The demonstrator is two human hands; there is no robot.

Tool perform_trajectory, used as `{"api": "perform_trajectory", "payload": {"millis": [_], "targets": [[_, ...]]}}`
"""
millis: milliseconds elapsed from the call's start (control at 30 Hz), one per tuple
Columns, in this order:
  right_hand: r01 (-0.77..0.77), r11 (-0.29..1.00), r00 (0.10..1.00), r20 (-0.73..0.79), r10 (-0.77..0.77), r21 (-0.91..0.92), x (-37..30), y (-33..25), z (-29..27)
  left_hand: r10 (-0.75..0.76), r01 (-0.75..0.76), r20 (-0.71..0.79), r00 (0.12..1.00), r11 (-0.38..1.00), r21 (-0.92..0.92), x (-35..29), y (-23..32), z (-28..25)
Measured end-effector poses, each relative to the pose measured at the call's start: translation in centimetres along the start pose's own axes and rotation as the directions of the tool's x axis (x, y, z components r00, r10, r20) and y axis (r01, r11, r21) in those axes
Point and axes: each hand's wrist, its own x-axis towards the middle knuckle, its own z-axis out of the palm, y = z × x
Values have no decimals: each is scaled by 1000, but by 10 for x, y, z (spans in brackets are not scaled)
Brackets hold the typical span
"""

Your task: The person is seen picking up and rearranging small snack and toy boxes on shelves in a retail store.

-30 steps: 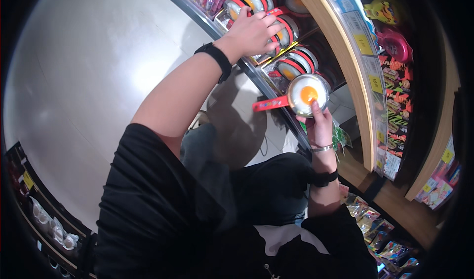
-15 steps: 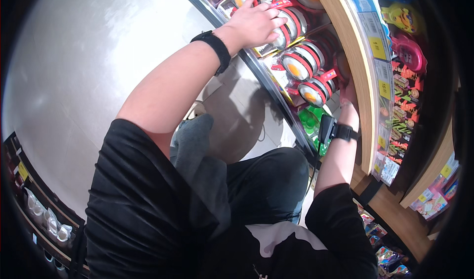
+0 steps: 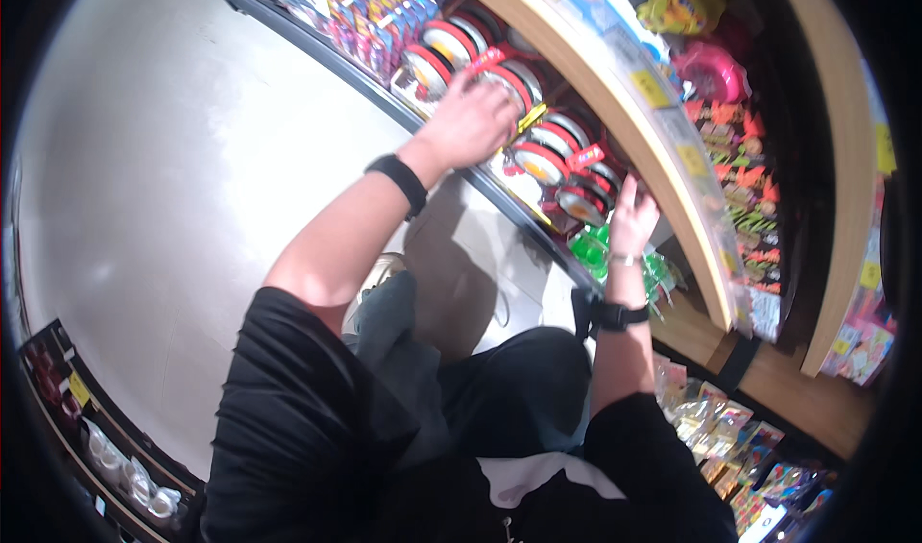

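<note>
Along the low shelf stand red-rimmed, pan-shaped packs with a fried-egg picture, their red handles sticking up. My left hand reaches over one pan-shaped pack, fingers apart and resting on it; its fingertips are partly hidden. My right hand is at the near end of the row, beside the nearest pan-shaped pack. Its fingers are spread and point up under the shelf board, with nothing seen in them. Between the hands is another pan-shaped pack.
A curved wooden shelf board overhangs the row on the right. Green packages lie by my right wrist. Colourful tube packs fill the far end. The pale floor is to the left; a low rack stands lower left.
My right hand has come out from behind the shelf board, and its fingers now show. My left hand stays over the packs. The view has shifted, showing more of the shelf's far end.
</note>
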Motion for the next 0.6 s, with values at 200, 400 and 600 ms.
{"api": "perform_trajectory", "payload": {"millis": [200, 400, 600], "targets": [[259, 965, 941, 214, -261, 35, -64, -34, -71, 34, -33, 18, 999, 996, -77, -12, 52, -33], [137, 990, 727, 675, -128, 39, -144, -61, -171, -17, 54, 423, 906, 996, -75, -108, 91, -152], [370, 929, 283, 954, -100, -13, -219, -172, -287, -150, 277, 915, 375, 960, 44, -287, 119, -341]]}}
